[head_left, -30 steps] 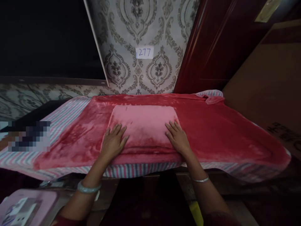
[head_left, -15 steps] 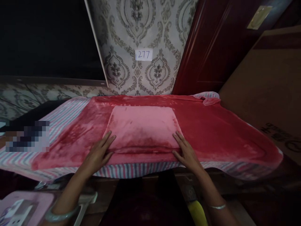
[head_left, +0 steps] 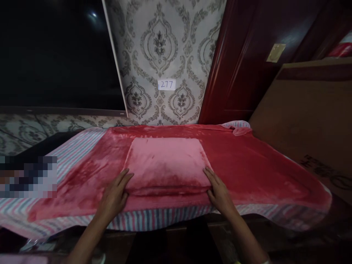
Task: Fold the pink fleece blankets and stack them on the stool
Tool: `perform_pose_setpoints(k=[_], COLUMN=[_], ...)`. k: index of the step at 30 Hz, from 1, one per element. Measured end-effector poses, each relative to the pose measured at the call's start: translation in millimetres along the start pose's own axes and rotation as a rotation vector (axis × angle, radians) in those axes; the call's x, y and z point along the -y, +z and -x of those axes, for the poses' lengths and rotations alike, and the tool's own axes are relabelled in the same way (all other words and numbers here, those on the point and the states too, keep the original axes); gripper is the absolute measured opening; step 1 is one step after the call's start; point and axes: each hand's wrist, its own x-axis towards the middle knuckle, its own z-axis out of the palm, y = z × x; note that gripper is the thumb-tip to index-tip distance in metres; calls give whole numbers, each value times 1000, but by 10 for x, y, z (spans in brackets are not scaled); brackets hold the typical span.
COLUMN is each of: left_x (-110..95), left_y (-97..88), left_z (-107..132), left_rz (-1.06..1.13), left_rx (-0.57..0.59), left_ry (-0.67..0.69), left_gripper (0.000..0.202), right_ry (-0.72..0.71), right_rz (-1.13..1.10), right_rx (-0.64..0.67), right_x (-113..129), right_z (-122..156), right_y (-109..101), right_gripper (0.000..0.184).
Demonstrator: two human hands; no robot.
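Observation:
A folded pink plush cloth (head_left: 167, 161), roughly square and thick, lies flat in the middle of a red plush blanket (head_left: 236, 172). Layers show as a dark fold along its near edge. My left hand (head_left: 115, 191) rests at its near left corner, fingers stretched out over the side edge, thumb low by the front fold. At the opposite near corner, my right hand (head_left: 220, 191) lies the same way, fingertips touching the right edge. Both hands are open, and neither is gripping the cloth.
Under the blanket, a striped cloth (head_left: 162, 219) hangs over the table's front edge. A black television screen (head_left: 55, 55) stands back left. Behind are a patterned wall with a paper label (head_left: 166, 84) and a dark red door (head_left: 247, 55). A large cardboard box (head_left: 308, 110) stands at right.
The view has tilted up, so the table sits lower in the picture. My hands stay at the cloth's sides, with the thumbs now nearer its front corners. The cloth looks unchanged.

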Motion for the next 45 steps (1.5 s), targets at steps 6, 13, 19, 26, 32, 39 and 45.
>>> perform_pose_setpoints(k=[6, 13, 19, 26, 32, 39, 45], left_x=[81, 77, 17, -13, 92, -255, -580], left_y=[62, 95, 47, -22, -121, -493, -404], left_z=[39, 56, 39, 48, -46, -267, 8], left_rz=[13, -22, 18, 45, 93, 28, 47], left_rx=[-41, -96, -52, -48, -41, -74, 18], left_ry=[42, 77, 8, -3, 15, 57, 230], left_gripper=[64, 63, 67, 59, 48, 47, 49], right_ry=[39, 74, 74, 51, 61, -19, 196], right_rz=[-30, -47, -17, 31, 85, -53, -163], right_rx=[-59, -84, -107, -38, 31, -261, -367], right_x=[3, 6, 5, 1, 46, -32, -338], right_z=[3, 18, 44, -28, -282, -761, -467], right_y=[49, 79, 124, -5, -225, -588, -437], right_gripper=[85, 78, 78, 79, 58, 50, 46])
